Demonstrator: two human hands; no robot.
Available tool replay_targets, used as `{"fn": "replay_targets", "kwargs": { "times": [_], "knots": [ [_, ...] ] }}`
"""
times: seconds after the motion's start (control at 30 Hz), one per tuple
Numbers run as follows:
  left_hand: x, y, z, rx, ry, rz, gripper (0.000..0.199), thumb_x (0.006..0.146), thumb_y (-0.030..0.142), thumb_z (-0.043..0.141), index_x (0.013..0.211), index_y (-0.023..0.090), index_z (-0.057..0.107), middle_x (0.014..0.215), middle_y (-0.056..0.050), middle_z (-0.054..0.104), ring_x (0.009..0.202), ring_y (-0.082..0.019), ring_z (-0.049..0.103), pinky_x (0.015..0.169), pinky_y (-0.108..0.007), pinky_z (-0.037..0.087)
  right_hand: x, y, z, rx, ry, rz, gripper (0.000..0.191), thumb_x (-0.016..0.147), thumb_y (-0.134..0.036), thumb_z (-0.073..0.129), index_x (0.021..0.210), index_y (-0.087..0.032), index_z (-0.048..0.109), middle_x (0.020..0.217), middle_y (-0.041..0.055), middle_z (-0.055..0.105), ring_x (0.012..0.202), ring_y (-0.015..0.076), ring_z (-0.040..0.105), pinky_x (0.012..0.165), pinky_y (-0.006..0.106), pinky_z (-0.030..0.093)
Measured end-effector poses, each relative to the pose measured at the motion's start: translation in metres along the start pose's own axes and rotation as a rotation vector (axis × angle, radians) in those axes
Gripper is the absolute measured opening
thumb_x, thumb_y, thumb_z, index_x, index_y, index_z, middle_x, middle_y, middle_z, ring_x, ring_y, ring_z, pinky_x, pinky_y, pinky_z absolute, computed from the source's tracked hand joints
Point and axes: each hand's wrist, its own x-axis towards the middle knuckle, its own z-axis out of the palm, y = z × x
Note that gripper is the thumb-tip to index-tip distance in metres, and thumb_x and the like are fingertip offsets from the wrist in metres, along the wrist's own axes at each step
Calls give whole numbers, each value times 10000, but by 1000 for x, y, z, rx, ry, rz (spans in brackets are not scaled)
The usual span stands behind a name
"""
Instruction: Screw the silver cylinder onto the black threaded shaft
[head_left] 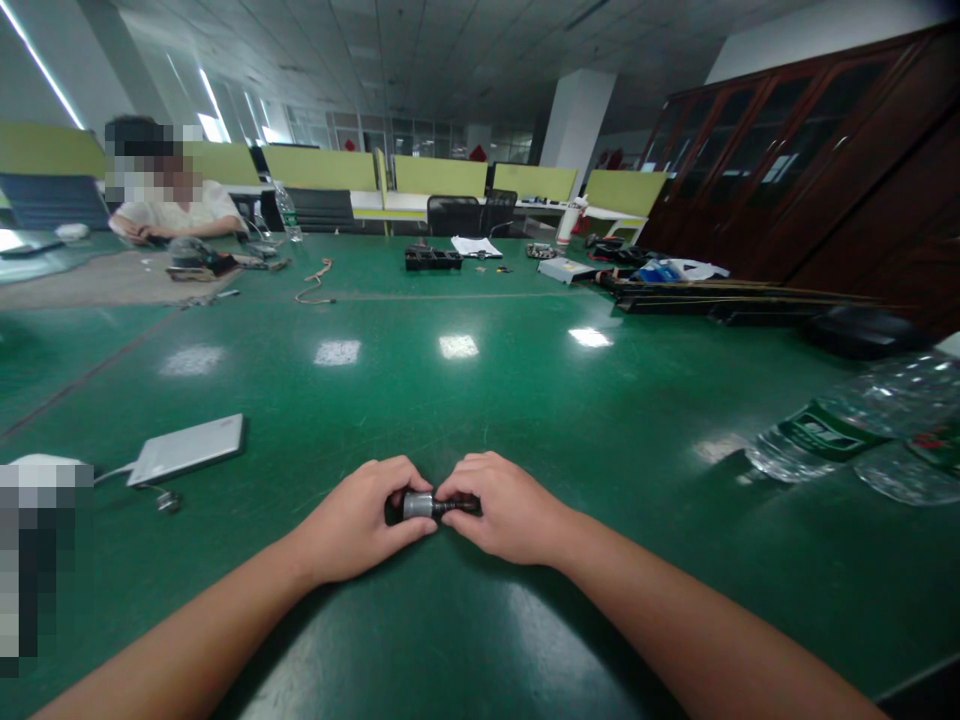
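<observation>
Low in the middle of the view, just over the green tabletop [480,400], a small silver-and-black cylindrical part [418,505] lies lengthwise between my hands. Its left end is a wide, shiny silver barrel with a dark end; a thin black ribbed shaft extends to the right. My left hand [375,515] curls round the barrel, thumb below and fingers above. The shaft is pinched between the thumb and fingers of my right hand [499,508]. The fingers partly cover both ends, so the exact kind of part cannot be made out.
To the left lies a silver slab-shaped device [187,448] with a white cable. Clear plastic bottles [825,430] lie at the right. Toward the back are a black tray [433,259], a cord [315,285] and dark long strips [697,297]. Another person [176,205] sits at the far left.
</observation>
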Motion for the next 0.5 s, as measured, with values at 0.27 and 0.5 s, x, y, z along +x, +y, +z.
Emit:
{"fn": "replay_targets", "kwargs": {
  "times": [0.27, 0.5],
  "knots": [
    [0, 1, -1, 2, 8, -1, 207, 861, 377, 675, 981, 213, 632, 885, -5, 635, 798, -197, 584, 730, -304, 411, -1, -1, -3, -8, -2, -15, 124, 816, -185, 676, 935, -186, 709, 830, 17, 695, 809, 163, 584, 775, 301, 395],
    [0, 0, -1, 8, 2, -7, 210, 863, 377, 675, 982, 211, 625, 884, -8, 635, 795, -197, 582, 727, -306, 408, -1, 1, -4, -17, -13, -30, 140, 811, -175, 669, 946, -185, 706, 833, 16, 698, 810, 164, 578, 767, 298, 393]
  ]
}}
